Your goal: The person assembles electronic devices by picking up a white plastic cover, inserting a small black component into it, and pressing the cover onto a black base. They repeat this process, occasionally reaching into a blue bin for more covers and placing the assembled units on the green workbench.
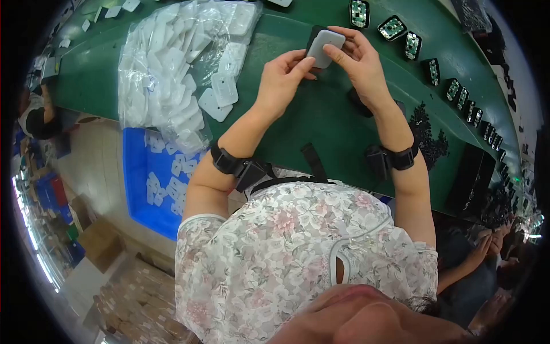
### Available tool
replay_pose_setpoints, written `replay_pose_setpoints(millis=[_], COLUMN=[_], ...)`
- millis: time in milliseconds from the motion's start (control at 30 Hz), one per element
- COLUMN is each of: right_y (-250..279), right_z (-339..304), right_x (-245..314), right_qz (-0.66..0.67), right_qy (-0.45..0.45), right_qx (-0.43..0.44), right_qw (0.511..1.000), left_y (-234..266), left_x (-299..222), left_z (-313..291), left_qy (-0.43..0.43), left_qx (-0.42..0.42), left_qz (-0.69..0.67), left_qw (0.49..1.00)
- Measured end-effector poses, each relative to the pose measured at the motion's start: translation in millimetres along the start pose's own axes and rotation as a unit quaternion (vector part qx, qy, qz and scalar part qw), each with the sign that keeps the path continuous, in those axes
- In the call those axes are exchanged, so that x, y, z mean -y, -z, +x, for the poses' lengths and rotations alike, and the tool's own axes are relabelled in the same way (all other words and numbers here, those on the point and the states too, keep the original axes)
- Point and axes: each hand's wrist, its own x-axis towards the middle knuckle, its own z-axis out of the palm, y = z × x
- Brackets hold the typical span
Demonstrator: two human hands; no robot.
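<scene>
Between my two hands I hold up a small device casing (326, 50), with a pale grey rounded cover facing up and a black shell behind it. My left hand (282, 77) grips its lower left edge between thumb and fingers. On the other side, my right hand (361, 60) lays its thumb on the grey face, with the fingers behind the upper right edge. Whether the cover and shell are fully joined I cannot tell. Left of my left forearm lie loose whitish plates (216, 103) beside a clear plastic bag (166, 74) full of similar plates.
Open black casings with green circuit boards (392, 27) line the green table's (275, 135) far right side. Small black parts (424, 135) are heaped right of my right forearm. A blue bin (134, 183) with white pieces stands below the table's left edge. Other people sit at both sides.
</scene>
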Motion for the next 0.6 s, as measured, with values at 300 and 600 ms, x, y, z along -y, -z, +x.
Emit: replay_pose_setpoints(millis=[300, 600], right_y=[33.6, 44.7], right_z=[82.9, 147.6], right_x=[13.8, 14.6], right_qz=[-0.395, -0.45], right_qy=[0.217, 0.194], right_qx=[0.066, 0.127], right_qw=[0.89, 0.863], left_y=[23.5, 85.1], left_x=[-28.9, -24.4], left_z=[-53.3, -102.6], left_qy=[-0.28, -0.199], left_qx=[-0.157, -0.253], left_qz=[0.325, 0.662], left_qw=[0.889, 0.677])
